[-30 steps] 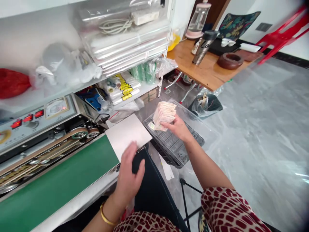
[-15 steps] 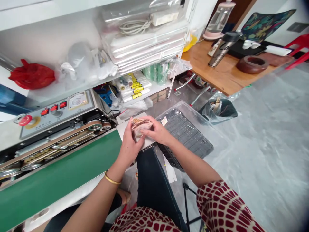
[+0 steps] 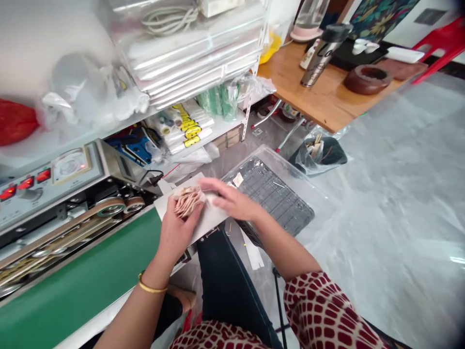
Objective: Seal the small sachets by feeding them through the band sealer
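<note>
The left hand (image 3: pixel 177 233) is clamped round a fanned wad of pink-printed paper (image 3: pixel 188 202), pressing it onto a white card (image 3: pixel 212 215), which seems to give it a flat backing. The right hand (image 3: pixel 232 198) is open, fingers stretched just beside the wad. Past them, a clear plastic tub (image 3: pixel 290 177) holds a dark grid tray (image 3: pixel 271 196), and the green belt (image 3: pixel 72 271) of a band sealer (image 3: pixel 47 194) runs alongside.

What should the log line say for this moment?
Left hand: holds fanned pink paper slips over white board | Right hand: open, beside slips | Nearby: green sealer belt, clear tray
</note>
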Tool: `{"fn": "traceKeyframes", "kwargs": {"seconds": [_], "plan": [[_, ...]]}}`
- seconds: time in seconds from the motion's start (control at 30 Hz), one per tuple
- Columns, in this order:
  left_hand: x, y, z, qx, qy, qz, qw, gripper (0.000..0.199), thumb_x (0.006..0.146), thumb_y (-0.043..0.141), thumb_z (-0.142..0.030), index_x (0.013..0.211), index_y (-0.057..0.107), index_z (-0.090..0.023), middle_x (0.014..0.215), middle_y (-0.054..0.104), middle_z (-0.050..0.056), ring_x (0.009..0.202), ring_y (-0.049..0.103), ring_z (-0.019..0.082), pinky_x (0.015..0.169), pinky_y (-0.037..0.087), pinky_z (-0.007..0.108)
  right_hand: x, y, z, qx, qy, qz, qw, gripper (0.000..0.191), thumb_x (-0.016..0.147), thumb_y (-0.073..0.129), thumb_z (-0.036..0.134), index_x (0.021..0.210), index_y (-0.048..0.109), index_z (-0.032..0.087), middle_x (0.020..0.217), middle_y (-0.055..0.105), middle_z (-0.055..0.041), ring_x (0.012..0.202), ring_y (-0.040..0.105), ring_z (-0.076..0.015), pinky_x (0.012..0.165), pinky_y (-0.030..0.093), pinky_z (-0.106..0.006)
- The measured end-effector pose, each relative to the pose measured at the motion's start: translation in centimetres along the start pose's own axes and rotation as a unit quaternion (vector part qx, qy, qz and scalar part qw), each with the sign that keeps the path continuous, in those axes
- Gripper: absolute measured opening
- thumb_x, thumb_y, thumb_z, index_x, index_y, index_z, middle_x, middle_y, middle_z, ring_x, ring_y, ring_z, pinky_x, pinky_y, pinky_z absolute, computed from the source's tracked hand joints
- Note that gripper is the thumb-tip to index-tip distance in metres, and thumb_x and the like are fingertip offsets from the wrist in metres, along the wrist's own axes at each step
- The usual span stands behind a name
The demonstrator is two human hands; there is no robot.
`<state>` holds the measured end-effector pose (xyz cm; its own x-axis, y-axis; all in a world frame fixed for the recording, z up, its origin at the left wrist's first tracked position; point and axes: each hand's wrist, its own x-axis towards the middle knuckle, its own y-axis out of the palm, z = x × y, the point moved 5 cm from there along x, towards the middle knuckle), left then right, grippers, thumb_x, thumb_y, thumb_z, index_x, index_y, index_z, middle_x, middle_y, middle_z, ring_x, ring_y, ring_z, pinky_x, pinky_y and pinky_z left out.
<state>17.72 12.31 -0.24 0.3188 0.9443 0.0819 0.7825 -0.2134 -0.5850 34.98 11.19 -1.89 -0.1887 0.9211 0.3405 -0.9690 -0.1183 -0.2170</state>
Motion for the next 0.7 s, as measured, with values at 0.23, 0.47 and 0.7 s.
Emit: {"fn": "traceKeyframes", "kwargs": {"seconds": [0.23,0.47,0.7], "plan": [[-0.2,0.5,-0.3,0.029,-0.006,0.003,1.0,0.04,0.088,0.065,-0.039,0.124,0.053,-0.023,0.126,0.064,0.007,0.113,0.065,0.021,0.096,0.052,0.036,-5.7,-10.0,-21.3,-0.152,0.417,-0.313,0.839,0.029,0.093,0.04,0.03,0.108,0.06,0.015,0.111,0.069,-0.0095,0.101,0.063,-0.0177,0.092,0.048,-0.031],[-0.4,1.0,0.7,-0.021,-0.018,0.013,1.0,0.045,0.087,0.067,-0.034,0.127,0.05,-0.027,0.128,0.063,0.005,0.11,0.065,0.022,0.099,0.052,0.04,-7.4,-7.4,-30.8,-0.221,0.496,-0.223,0.81,0.032,0.08,0.06,0.02,0.112,0.058,0.016,0.117,0.065,-0.0139,0.111,0.055,-0.0262,0.099,0.038,-0.04],[-0.6,1.1,1.0,-0.032,-0.029,0.011,0.999,0.047,0.086,0.069,-0.031,0.129,0.05,-0.029,0.129,0.062,0.004,0.114,0.063,0.023,0.105,0.049,0.043,-8.4,-9.2,-30.1,-0.249,0.393,-0.141,0.874,0.021,0.087,0.056,0.025,0.102,0.066,0.014,0.12,0.063,-0.0142,0.115,0.049,-0.0256,0.106,0.031,-0.037]]}}
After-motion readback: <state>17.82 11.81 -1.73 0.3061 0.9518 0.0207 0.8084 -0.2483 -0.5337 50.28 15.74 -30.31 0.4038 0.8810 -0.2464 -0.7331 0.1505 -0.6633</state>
